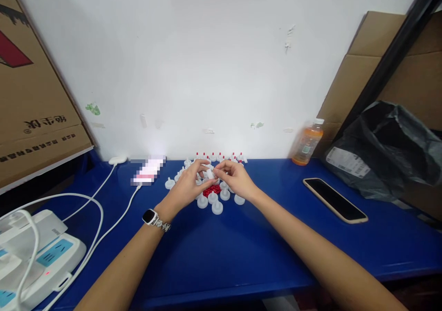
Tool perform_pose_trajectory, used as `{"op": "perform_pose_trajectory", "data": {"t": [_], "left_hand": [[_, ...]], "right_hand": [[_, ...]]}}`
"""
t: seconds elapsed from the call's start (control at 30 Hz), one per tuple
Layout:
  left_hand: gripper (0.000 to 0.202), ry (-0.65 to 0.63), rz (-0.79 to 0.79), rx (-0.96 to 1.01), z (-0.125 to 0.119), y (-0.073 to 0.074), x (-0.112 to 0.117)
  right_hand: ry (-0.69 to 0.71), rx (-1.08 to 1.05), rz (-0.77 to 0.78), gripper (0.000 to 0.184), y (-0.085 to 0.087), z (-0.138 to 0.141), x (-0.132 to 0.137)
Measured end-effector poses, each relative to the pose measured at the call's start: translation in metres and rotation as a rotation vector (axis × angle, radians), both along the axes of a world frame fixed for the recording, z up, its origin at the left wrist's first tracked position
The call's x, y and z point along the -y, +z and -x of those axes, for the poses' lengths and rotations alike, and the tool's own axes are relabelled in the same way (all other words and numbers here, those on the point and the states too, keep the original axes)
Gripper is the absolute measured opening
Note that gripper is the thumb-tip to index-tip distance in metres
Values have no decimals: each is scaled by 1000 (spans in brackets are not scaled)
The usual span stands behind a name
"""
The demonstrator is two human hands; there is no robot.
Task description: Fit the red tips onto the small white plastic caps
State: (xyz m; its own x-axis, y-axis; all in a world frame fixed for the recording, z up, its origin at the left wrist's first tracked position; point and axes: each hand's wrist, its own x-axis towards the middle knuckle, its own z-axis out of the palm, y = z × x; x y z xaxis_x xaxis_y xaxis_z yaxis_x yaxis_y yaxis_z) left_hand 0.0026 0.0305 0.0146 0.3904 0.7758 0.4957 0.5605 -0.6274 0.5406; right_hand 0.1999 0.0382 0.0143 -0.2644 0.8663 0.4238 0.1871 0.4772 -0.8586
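Between the thumb and fingers of my left hand (189, 182) is a white plastic nozzle cap (210, 173). My right hand (238, 178) is closed in a pinch right at that cap's spout; whatever its fingertips hold is too small and hidden to make out. Below both hands lies a small pile of red tip caps (211, 190). Around the pile stand several white nozzle caps (217, 207), spouts up and without red tips. By the wall is a row of white nozzle caps with red tips (213, 156).
On the blue table (221, 255), a phone (334, 199) lies at right, near an orange drink bottle (307, 143) and a black plastic bag (383, 149). At left are a power strip (65, 251), white cables (119, 225) and a cardboard box (37, 94).
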Motion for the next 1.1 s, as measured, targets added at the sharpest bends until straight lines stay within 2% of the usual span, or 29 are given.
{"op": "perform_pose_trajectory", "data": {"t": [0.1,0.17,0.2,0.27,0.33,0.47,0.63,0.73,0.83,0.97,1.1], "left_hand": [[61,37,-26,-1,0,-2,-1],[48,58,-37,-24,2,-3,-3],[39,63,-35,-44,4,-4,-4],[28,67,-25,-85,6,-4,-5],[26,66,-20,-111,8,-5,-6],[24,71,-20,-127,10,-6,-8],[23,84,-29,-125,13,-7,-11],[22,87,-35,-124,14,-7,-11],[23,112,-34,-130,14,-5,-8],[27,169,-75,-103,10,-3,-4],[41,199,-67,-3,-3,-6,0]], "right_hand": [[-158,60,-79,17,6,-9,-25],[-315,225,-127,14,10,-16,-48],[-348,344,-115,13,11,-18,-59],[-351,611,-101,16,10,-18,-78],[-307,789,-94,17,7,-13,-90],[-228,890,-87,9,5,-3,-101],[-280,894,-94,30,12,11,-119],[-273,898,-79,23,13,24,-131],[-297,869,-78,13,14,30,-130],[-352,727,-116,15,18,20,-104],[-266,356,-67,16,15,12,-59]]}}
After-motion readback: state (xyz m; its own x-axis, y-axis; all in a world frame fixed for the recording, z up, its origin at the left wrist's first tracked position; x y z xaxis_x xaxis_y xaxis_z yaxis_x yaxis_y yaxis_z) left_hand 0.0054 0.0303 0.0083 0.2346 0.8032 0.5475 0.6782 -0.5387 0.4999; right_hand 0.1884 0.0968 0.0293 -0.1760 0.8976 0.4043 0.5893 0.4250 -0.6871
